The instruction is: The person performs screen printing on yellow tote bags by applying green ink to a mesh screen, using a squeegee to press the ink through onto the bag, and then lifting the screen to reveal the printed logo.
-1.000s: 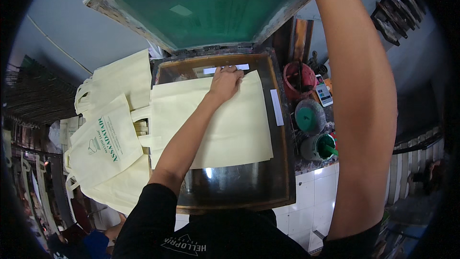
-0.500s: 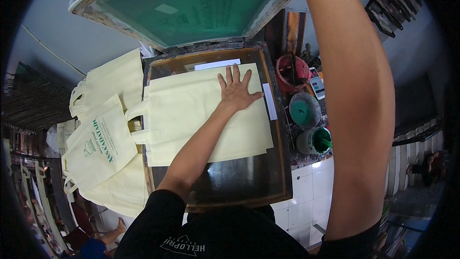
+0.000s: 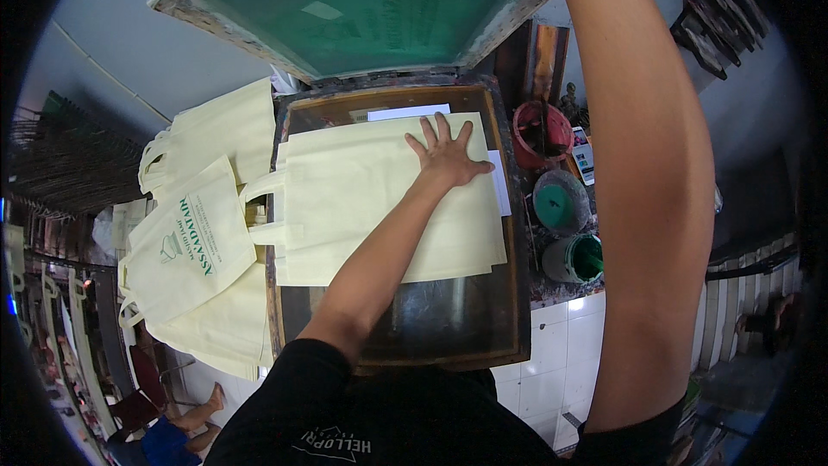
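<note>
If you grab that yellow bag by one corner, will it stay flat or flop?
Probably flop: the cream cloth bag lies thin and flat under the left hand. It is likely light, too. Its soft loop handles would probably dangle.

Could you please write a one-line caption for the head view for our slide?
Left hand flat on a blank cream tote bag under a raised green printing screen.

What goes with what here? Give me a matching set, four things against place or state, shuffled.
1. left hand
2. mesh screen
3. printed bag
4. red tub

a. tilted up at the far edge of the board
b. flat on the blank bag, fingers spread
c. right of the board, beside the green paint tubs
d. on the pile left of the board

Pairs: 1-b, 2-a, 3-d, 4-c
</note>
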The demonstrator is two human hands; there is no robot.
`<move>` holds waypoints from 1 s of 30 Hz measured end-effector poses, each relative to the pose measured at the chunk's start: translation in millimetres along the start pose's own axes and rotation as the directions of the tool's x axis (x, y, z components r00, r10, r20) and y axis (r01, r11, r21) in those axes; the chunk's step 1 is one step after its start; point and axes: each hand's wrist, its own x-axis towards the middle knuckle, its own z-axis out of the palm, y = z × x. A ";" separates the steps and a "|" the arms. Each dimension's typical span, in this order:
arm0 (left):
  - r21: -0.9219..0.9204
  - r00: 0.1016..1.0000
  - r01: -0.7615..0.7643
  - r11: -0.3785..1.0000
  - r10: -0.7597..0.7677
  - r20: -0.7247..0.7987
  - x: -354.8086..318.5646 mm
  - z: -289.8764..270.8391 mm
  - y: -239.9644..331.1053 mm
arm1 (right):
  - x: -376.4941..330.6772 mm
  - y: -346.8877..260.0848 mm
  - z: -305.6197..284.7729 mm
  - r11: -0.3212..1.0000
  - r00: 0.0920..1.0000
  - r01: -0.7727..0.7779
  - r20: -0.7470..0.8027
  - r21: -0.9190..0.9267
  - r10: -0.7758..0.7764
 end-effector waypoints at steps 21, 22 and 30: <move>-0.994 0.997 -0.067 -0.085 -0.041 -0.063 -303.0 46.5 -127.7 | -321.0 -46.7 55.7 0.957 0.988 -0.106 0.136 0.272 0.071; -0.994 0.996 -0.060 -0.093 -0.072 -0.053 -302.8 72.4 -134.0 | -333.9 -45.5 64.1 0.943 0.979 -0.135 0.189 0.305 0.079; -0.995 0.994 0.050 -0.090 -0.096 0.059 -298.2 92.5 -140.6 | -362.4 -55.3 100.3 0.964 0.943 0.020 0.315 0.266 -0.107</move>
